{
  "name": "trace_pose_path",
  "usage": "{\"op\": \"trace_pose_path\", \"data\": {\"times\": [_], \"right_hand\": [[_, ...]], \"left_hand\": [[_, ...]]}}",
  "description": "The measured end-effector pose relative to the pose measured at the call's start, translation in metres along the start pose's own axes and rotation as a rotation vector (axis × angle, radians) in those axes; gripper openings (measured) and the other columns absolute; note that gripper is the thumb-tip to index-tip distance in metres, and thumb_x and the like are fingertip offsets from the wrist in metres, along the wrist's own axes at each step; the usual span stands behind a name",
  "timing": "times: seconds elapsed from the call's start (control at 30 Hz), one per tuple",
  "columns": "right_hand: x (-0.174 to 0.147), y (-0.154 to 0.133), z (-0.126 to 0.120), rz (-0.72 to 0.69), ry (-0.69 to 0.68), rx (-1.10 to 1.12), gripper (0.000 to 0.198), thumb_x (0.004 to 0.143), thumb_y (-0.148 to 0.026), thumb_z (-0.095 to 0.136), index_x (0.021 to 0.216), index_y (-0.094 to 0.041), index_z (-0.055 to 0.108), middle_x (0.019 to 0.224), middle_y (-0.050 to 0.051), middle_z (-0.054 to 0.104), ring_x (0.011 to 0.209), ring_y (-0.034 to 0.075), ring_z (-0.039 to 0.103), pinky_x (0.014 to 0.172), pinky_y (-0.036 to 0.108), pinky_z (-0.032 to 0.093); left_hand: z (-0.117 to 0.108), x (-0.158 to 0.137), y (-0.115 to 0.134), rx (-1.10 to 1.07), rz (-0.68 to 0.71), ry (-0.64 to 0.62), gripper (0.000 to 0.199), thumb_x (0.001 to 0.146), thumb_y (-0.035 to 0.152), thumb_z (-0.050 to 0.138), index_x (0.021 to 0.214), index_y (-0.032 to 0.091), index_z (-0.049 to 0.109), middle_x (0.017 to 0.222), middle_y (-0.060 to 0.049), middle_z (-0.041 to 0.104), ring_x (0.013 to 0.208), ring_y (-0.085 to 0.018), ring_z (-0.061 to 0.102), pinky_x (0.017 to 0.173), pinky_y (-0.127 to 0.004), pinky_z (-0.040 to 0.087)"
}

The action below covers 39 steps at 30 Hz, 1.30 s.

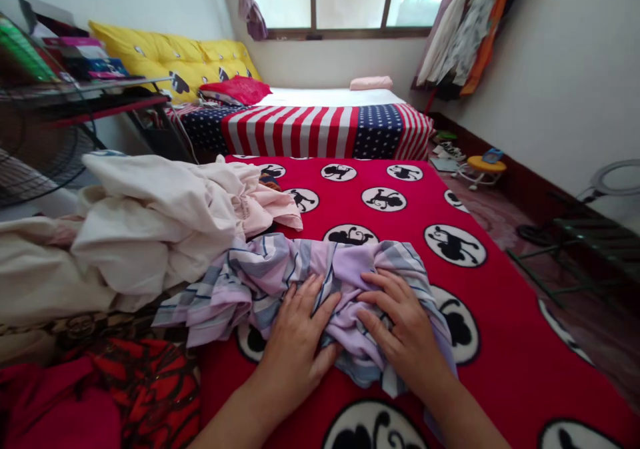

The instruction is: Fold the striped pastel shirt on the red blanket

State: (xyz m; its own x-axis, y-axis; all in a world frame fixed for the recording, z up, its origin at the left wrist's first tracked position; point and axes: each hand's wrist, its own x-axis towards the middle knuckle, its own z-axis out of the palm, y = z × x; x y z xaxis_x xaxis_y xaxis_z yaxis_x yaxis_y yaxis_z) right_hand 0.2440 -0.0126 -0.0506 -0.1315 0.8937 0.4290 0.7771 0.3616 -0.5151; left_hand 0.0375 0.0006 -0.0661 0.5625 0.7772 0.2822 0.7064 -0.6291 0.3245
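Observation:
A crumpled lilac cloth with grey and blue stripes (260, 272) lies on a red bedspread printed with black-and-white monkey circles (500, 329). My left hand (295, 342) rests flat on the cloth's near middle, fingers spread. Beside it, my right hand (400, 326) lies on the cloth's right part, fingers curled into the bunched fabric. The two hands are close together, almost touching.
A heap of cream and pale pink laundry (150, 222) sits at the left. Red patterned cloth (125, 396) lies at the near left. A stars-and-stripes blanket (320, 132) covers a second bed behind. A small yellow stool (486, 166) and a fan (35, 149) stand nearby.

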Motion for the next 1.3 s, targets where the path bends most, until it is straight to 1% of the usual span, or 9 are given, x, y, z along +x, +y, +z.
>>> {"op": "trace_pose_path", "data": {"times": [0.27, 0.43, 0.53, 0.63, 0.8, 0.97, 1.07, 1.17, 1.3], "right_hand": [[0.0, -0.007, -0.005, -0.019, -0.042, -0.071, 0.023, 0.087, -0.039, 0.057, 0.099, -0.022, 0.067, 0.126, 0.007, 0.059, 0.128, 0.025, 0.041, 0.109, 0.046, 0.031], [-0.004, -0.012, -0.014, -0.082, -0.272, -0.161, 0.082, 0.055, -0.053, 0.081, 0.127, -0.023, 0.056, 0.146, 0.009, 0.042, 0.137, 0.037, 0.028, 0.111, 0.054, 0.026], [-0.004, -0.011, -0.017, -0.102, -0.284, -0.154, 0.048, 0.065, -0.028, 0.073, 0.111, -0.023, 0.066, 0.144, 0.007, 0.047, 0.136, 0.034, 0.032, 0.109, 0.049, 0.03], [0.0, -0.006, -0.025, 0.011, -0.027, -0.042, 0.033, 0.073, -0.016, 0.057, 0.103, -0.022, 0.069, 0.124, 0.006, 0.064, 0.123, 0.027, 0.05, 0.104, 0.043, 0.037], [0.007, 0.024, -0.051, 0.379, 0.686, 0.296, 0.029, 0.078, -0.033, 0.052, 0.096, -0.018, 0.069, 0.088, 0.005, 0.069, 0.084, 0.023, 0.061, 0.078, 0.036, 0.047], [0.011, 0.061, -0.063, 0.602, 1.112, 0.724, 0.025, 0.061, -0.028, 0.061, 0.082, -0.015, 0.064, 0.072, -0.001, 0.058, 0.067, 0.017, 0.056, 0.068, 0.034, 0.048], [0.011, 0.049, -0.072, 0.473, 1.264, 0.545, 0.031, 0.062, -0.021, 0.06, 0.092, -0.018, 0.062, 0.091, 0.002, 0.062, 0.086, 0.021, 0.06, 0.086, 0.042, 0.047], [0.008, 0.01, -0.072, 0.217, 1.157, 0.318, 0.03, 0.073, -0.02, 0.056, 0.103, -0.02, 0.061, 0.106, 0.004, 0.063, 0.103, 0.022, 0.059, 0.095, 0.044, 0.043], [0.001, -0.035, -0.034, -0.072, 0.497, 0.244, 0.024, 0.083, -0.02, 0.052, 0.105, -0.022, 0.062, 0.105, 0.006, 0.066, 0.099, 0.021, 0.062, 0.09, 0.039, 0.048]], "left_hand": [[0.004, 0.0, -0.007, -0.014, 0.046, 0.01, 0.057, 0.085, 0.029, 0.057, 0.14, 0.024, 0.044, 0.151, -0.013, 0.033, 0.14, -0.03, 0.027, 0.112, -0.055, 0.024], [0.003, 0.002, -0.011, -0.086, 0.022, 0.015, 0.053, 0.086, 0.034, 0.059, 0.137, 0.024, 0.048, 0.148, -0.014, 0.037, 0.137, -0.032, 0.032, 0.112, -0.056, 0.023], [-0.001, 0.006, -0.011, -0.232, 0.004, 0.101, 0.043, 0.09, 0.036, 0.055, 0.13, 0.021, 0.055, 0.138, -0.013, 0.05, 0.13, -0.029, 0.044, 0.109, -0.05, 0.032], [-0.008, 0.008, -0.012, -0.397, -0.011, 0.296, 0.03, 0.094, 0.032, 0.047, 0.114, 0.018, 0.063, 0.117, -0.011, 0.064, 0.112, -0.021, 0.058, 0.099, -0.037, 0.044], [-0.024, 0.005, -0.017, -0.278, -0.066, 0.577, 0.022, 0.092, 0.029, 0.05, 0.104, 0.018, 0.065, 0.106, -0.008, 0.066, 0.104, -0.02, 0.059, 0.094, -0.035, 0.045], [-0.031, 0.003, -0.028, 0.029, -0.183, 0.51, 0.047, 0.075, 0.045, 0.07, 0.115, 0.023, 0.062, 0.122, -0.009, 0.059, 0.116, -0.029, 0.051, 0.106, -0.05, 0.034], [-0.027, 0.003, -0.037, 0.155, -0.291, 0.483, 0.054, 0.07, 0.032, 0.072, 0.122, 0.021, 0.059, 0.136, -0.013, 0.048, 0.125, -0.033, 0.043, 0.108, -0.05, 0.032], [-0.023, 0.004, -0.045, 0.207, -0.361, 0.483, 0.063, 0.069, 0.015, 0.063, 0.13, 0.016, 0.053, 0.138, -0.015, 0.044, 0.127, -0.032, 0.041, 0.107, -0.045, 0.035], [-0.022, 0.005, -0.049, 0.127, -0.351, 0.455, 0.062, 0.068, 0.009, 0.057, 0.129, 0.016, 0.053, 0.123, -0.012, 0.058, 0.117, -0.03, 0.051, 0.103, -0.045, 0.039]]}}
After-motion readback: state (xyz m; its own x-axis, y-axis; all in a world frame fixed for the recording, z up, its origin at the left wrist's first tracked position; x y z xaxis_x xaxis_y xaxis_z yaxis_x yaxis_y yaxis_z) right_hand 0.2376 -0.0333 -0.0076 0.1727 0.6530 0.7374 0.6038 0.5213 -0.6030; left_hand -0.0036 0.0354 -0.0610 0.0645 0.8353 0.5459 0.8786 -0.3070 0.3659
